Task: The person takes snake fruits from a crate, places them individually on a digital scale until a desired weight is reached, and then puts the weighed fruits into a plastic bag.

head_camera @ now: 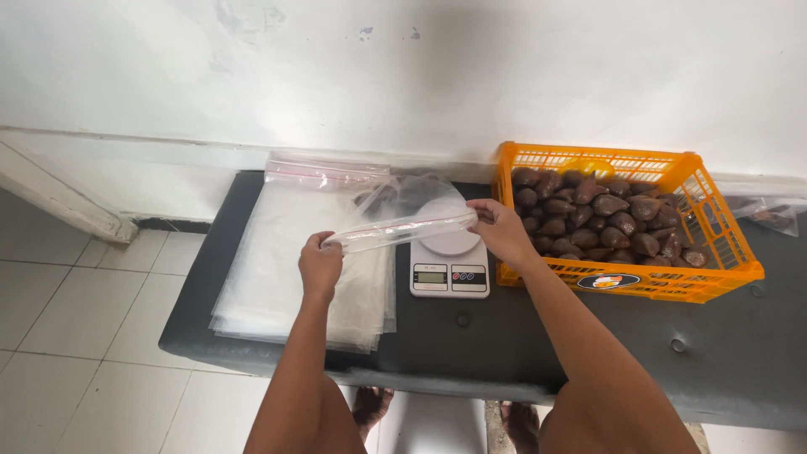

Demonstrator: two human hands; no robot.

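clear zip bag (402, 220) is pinched at both ends of its sealed strip, left hand (320, 266) low and near, right hand (501, 230) higher and farther, fingers clamped shut. strip runs left to right above a white kitchen scale (449, 267). stack of bags (286, 261) left, orange crate (714, 277) of brown scaly fruit (601, 217) right, on a dark bench (714, 361).

— We can't read the small white kitchen scale's (449, 266) display, far too tiny; the clear zip-top plastic bag (402, 220) covers its platter.

— And the second clear bag (773, 213) gets cut by the right edge.
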